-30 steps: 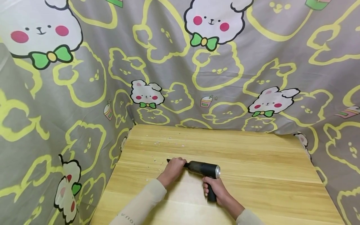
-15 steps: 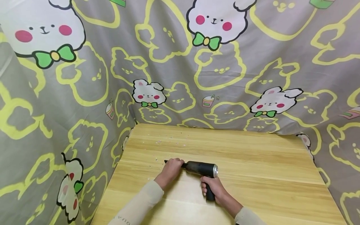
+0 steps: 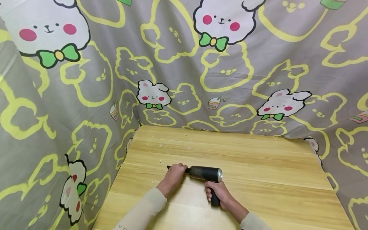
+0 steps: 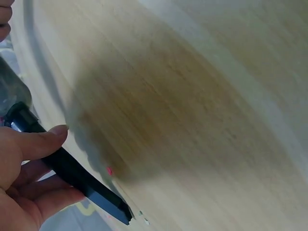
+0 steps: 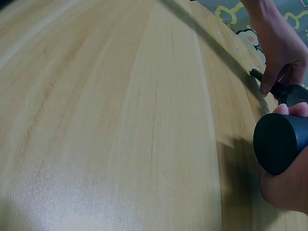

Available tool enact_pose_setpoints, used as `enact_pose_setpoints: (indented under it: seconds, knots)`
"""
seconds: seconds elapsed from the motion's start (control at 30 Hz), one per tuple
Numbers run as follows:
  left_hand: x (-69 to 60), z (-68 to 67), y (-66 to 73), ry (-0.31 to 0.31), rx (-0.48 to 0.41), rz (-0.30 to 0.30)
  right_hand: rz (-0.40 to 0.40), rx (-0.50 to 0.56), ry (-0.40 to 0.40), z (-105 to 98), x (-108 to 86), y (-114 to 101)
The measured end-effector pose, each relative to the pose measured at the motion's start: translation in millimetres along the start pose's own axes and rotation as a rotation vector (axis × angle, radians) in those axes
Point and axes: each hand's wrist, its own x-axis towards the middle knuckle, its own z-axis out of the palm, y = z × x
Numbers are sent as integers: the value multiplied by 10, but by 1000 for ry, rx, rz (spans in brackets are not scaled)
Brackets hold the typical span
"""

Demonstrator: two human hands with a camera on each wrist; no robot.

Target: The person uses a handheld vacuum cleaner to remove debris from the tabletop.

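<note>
A black handheld vacuum cleaner (image 3: 204, 173) with a silver rear end is held above the wooden table, its slim nozzle pointing left. My right hand (image 3: 219, 191) grips its handle; the round handle base (image 5: 275, 144) shows in the right wrist view. My left hand (image 3: 174, 174) holds the narrow nozzle (image 4: 86, 180) between thumb and fingers. In the left wrist view the nozzle tip is close to the tabletop, beside small paper scraps (image 4: 146, 221). A pink scrap (image 4: 109, 170) lies a little way off along the nozzle.
Tiny scraps (image 3: 163, 144) are scattered over the back left of the wooden table (image 3: 258, 179). A grey curtain (image 3: 184, 73) with cartoon rabbits hangs behind the table and along its sides.
Both hands and the vacuum cleaner have shifted slightly to the left over the table. The hold of each hand looks the same. The head view has moved a little.
</note>
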Motion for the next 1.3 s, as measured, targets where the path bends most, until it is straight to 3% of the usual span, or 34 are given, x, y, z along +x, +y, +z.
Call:
enact_pose_setpoints:
  seconds: [0.1, 0.33, 0.7, 1.3]
  knots:
    - [-19, 0, 13, -12, 5, -10, 5, -9, -14, -16, -4, 2]
    - [-74, -6, 41, 29, 19, -5, 7, -41, -37, -36, -34, -5]
    - [-171, -14, 68, 7, 34, -17, 23, -28, -76, -27, -67, 24]
    - [-420, -65, -29, 64, 47, -14, 29, -50, -70, 220, -107, 177]
